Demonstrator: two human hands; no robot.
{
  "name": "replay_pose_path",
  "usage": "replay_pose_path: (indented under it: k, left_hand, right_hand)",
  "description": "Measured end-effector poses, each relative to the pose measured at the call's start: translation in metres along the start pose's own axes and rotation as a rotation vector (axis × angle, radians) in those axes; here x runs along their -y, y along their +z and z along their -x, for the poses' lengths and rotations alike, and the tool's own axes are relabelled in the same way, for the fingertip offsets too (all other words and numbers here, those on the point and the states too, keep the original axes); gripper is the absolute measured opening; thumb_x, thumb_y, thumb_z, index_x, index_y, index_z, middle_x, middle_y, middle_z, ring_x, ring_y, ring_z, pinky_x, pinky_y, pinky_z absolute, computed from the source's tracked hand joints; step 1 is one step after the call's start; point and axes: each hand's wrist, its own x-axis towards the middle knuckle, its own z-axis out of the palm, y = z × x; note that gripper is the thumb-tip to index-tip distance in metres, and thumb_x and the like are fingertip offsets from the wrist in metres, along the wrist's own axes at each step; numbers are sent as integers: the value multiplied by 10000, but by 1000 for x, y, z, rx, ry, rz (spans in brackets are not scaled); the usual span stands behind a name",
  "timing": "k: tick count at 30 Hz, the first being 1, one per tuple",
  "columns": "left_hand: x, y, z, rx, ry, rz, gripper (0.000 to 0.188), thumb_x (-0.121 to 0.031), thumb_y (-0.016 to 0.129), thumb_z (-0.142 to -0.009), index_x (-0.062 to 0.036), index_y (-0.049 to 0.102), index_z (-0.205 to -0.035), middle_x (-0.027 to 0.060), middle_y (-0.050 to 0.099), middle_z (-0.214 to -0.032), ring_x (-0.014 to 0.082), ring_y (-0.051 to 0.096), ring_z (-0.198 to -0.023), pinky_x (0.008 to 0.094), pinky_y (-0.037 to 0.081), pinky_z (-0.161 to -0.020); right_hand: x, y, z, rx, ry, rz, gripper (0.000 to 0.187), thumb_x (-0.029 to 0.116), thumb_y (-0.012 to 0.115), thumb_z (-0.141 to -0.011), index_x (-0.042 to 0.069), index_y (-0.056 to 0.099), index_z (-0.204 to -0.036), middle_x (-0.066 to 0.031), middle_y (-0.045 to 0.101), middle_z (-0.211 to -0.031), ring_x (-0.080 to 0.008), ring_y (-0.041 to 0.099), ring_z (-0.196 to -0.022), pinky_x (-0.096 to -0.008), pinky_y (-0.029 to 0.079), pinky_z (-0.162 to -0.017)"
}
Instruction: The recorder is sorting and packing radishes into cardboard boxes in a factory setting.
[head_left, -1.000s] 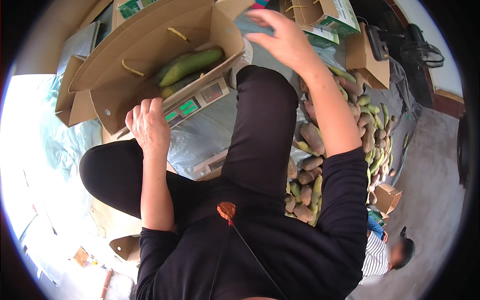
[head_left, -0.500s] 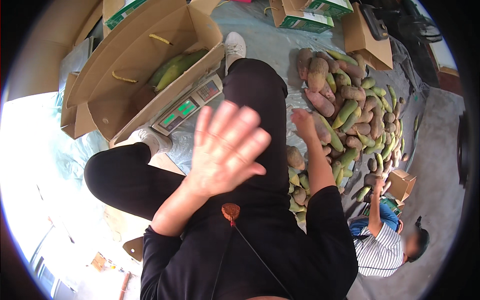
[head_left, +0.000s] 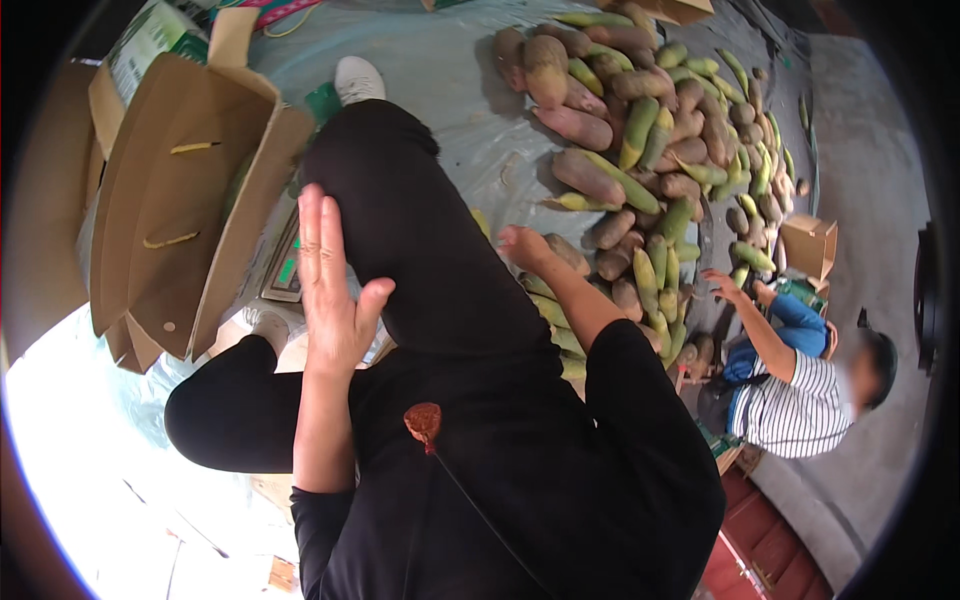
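Note:
My left hand [head_left: 335,285] is stretched out flat above my bent leg, fingers together and thumb apart, with nothing in it. The tall cardboard carton [head_left: 160,210] stands close beyond it, its flaps up and yellow cord handles showing. Between carton and hand, a scale [head_left: 285,265] with a green lit display is partly covered. My right hand [head_left: 525,245] is curled closed at the near edge of a pile of root vegetables [head_left: 590,180], some green like radishes, others brownish pink. Whatever it may hold is hidden. A yellow-green vegetable tip [head_left: 480,222] shows beside it.
A co-worker in a striped shirt [head_left: 795,410] sits at the right, one arm reaching toward the pile. Near that person stands a small cardboard box [head_left: 808,247]. Clear plastic sheeting [head_left: 450,100] covers the floor. A green-and-white box [head_left: 150,50] is behind the carton.
The view has shifted, moving the pile leftward and nearer the middle. My left hand has gone from spread fingers to fingers together, closer to the carton. My right hand has moved left in view.

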Motion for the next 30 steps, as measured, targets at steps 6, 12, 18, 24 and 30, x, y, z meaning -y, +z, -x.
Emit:
replay_pose_path:
  k: [6, 12, 18, 24, 30]
  left_hand:
    - [51, 22, 69, 564, -956, 157, 370, -203, 544, -888, 55, 567, -1153, 228, 625, -1084, 317, 567, -1097, 341, 403, -941]
    - [46, -10, 81, 362, -673, 52, 371, -123, 581, -844, 37, 554, -1178, 224, 591, -1145, 337, 567, -1083, 369, 434, -921]
    - [25, -38, 83, 329, -637, -171, 336, -136, 627, -814, -36, 594, -1133, 160, 616, -1090, 333, 559, -1041, 450, 362, -984]
    - [21, -52, 84, 274, -599, -264, 322, -142, 633, -806, -74, 605, -1120, 106, 617, -1094, 284, 553, -1067, 517, 314, -1021]
    - [21, -83, 86, 25, -493, -470, 358, -106, 646, -772, -52, 593, -1123, 107, 574, -1146, 303, 490, -1166, 491, 304, -1035]
  right_hand:
    - [-13, -3, 14, 4, 84, 87, 247, 193, 627, -784, 72, 617, -999, -151, 654, -907, -356, 609, -903, -420, 479, -797]
    - [-28, -35, -4, -286, 96, 308, 269, 132, 585, -789, 79, 564, -1051, -152, 572, -1081, -341, 559, -1016, -431, 463, -855]
    - [-27, -61, -42, -105, 227, 507, 444, 43, 473, -808, 116, 443, -1244, -143, 481, -1274, -333, 543, -1095, -440, 460, -891]
    - [-74, -59, -51, 40, 244, 712, 209, 133, 491, -835, 122, 596, -1014, -142, 630, -1032, -357, 597, -977, -468, 480, -811]
    - [-74, -73, -35, -117, 216, 551, 197, 228, 505, -871, 82, 626, -925, -171, 638, -953, -380, 600, -905, -454, 478, -766]
